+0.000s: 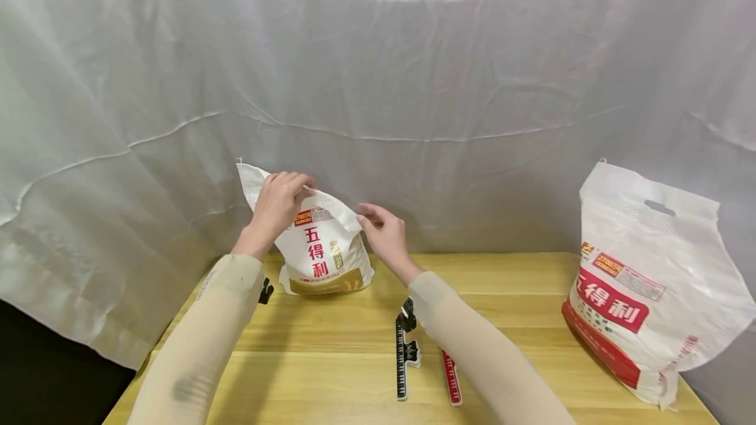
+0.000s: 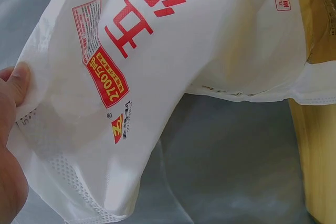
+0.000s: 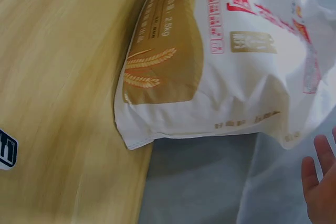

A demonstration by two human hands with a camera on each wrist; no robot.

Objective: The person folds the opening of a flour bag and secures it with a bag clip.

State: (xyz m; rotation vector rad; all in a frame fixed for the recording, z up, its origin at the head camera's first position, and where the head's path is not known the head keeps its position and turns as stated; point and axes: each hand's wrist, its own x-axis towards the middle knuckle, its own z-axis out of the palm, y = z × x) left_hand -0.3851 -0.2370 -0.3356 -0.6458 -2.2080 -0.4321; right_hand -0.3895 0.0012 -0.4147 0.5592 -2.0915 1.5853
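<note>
A white flour bag with red lettering and a gold base stands on the table at centre left, its top slanting down to the right. My left hand grips its upper edge, and in the left wrist view the thumb presses on the white sheet near the perforated strip. My right hand is raised at the bag's upper right corner. Seen from the right wrist, the right fingers are spread beside the bag, holding nothing.
A second flour bag, with a red base and a handle slot, stands at the table's right. A black piano-key clip and a red one lie in front, the red partly behind my right sleeve. Grey curtain hangs behind the table.
</note>
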